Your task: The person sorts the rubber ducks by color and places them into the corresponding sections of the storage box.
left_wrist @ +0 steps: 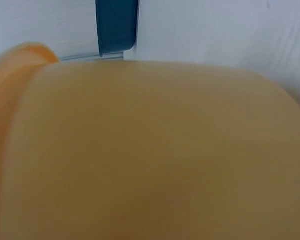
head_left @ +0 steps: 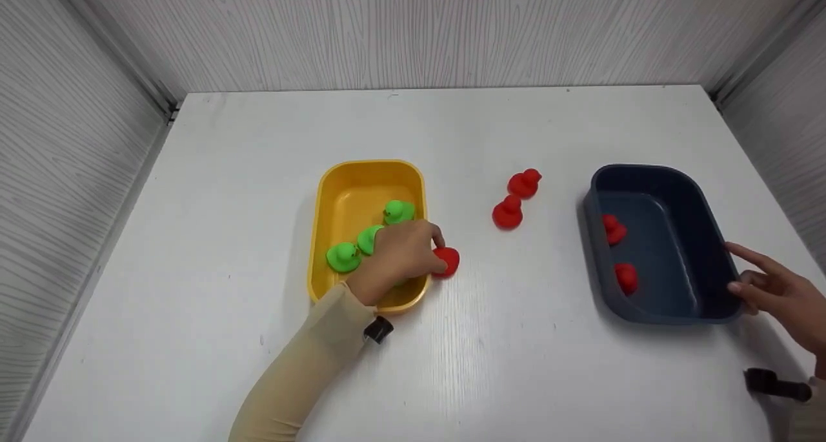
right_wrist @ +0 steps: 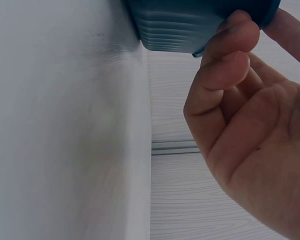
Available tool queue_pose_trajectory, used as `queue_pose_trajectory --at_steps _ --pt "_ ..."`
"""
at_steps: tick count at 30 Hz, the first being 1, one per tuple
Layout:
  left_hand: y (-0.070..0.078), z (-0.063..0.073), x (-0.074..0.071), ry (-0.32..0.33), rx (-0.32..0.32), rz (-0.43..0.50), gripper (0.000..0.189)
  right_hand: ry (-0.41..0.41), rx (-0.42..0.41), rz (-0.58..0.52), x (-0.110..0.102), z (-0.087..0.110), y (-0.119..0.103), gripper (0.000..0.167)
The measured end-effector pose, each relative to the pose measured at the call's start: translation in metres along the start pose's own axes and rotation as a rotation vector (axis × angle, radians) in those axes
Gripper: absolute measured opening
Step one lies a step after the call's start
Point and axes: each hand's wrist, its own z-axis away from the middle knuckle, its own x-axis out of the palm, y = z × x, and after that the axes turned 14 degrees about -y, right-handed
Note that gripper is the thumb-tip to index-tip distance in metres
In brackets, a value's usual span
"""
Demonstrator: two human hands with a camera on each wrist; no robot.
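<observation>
From the head view, I see the left hand (head_left: 403,248) reaching across the yellow tray (head_left: 348,193), its thumb and forefinger nearly closed, pinching a red duck (head_left: 452,260) at the tray's right edge; I can't tell whether the duck is lifted. Green ducks (head_left: 344,257) sit in that tray, partly under the hand. Two loose red ducks (head_left: 508,215) stand close together on the table (head_left: 516,358), between the yellow tray and a dark blue tray (head_left: 653,235), which holds another red pair (head_left: 626,278) along its left wall. The right hand (head_left: 777,293) pinches the blue tray's right rim.

The left wrist view is mostly a blurred tan shape, the blue tray's end above it; that hand's grip can't be made out here.

In the right wrist view, the right hand's fingers curl beside the blue tray's ribbed outer wall, fingertips at its edge.
</observation>
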Motion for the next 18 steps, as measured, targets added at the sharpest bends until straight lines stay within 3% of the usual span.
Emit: queue_pose_trajectory --at_steps 18 --pt "0.0020 0.0043 0.0030 0.075 0.025 -0.055 0.028 -0.002 0.010 0.025 -0.0018 -0.0006 0.0022 0.064"
